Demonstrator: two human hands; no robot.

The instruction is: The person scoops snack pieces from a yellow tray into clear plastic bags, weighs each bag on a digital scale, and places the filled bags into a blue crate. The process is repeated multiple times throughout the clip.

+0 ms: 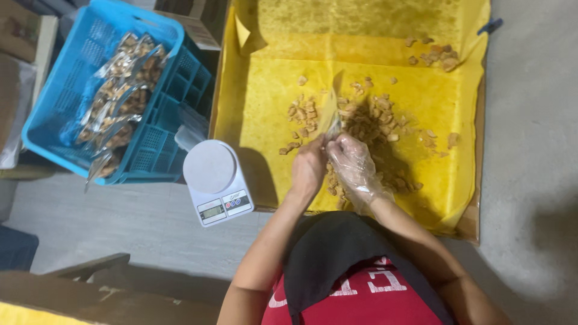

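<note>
The left hand [308,165], bare, is curled shut around the lower edge of a small clear plastic bag [331,117], which stands up from the fingers with its mouth pointing away from the person. The right hand [352,162], inside a thin transparent glove, is bent close beside the left, fingers loosely closed at the bag's base and touching it; whether it holds any pieces inside the glove cannot be told. Both hands hover just over a heap of light-brown fried snack pieces [373,123] spread on yellow paper [265,102] that lines a shallow cardboard tray [471,225]. The pieces lie thickest right under and beyond the hands, with a smaller cluster [304,114] just to the left of the bag, a few strays nearer the person, and a separate little group [439,57] far off near the tray's upper right corner. A blue clip [490,26] pins the paper at that corner. Just beside the tray's left edge, on the grey floor [138,216], sits a white digital kitchen scale [215,180] with a round platform. Beyond it, a blue plastic crate [162,150] holds a pile of shiny filled packets [117,96]. A dark apron [337,253] over a red shirt shows at the bottom edge.
</note>
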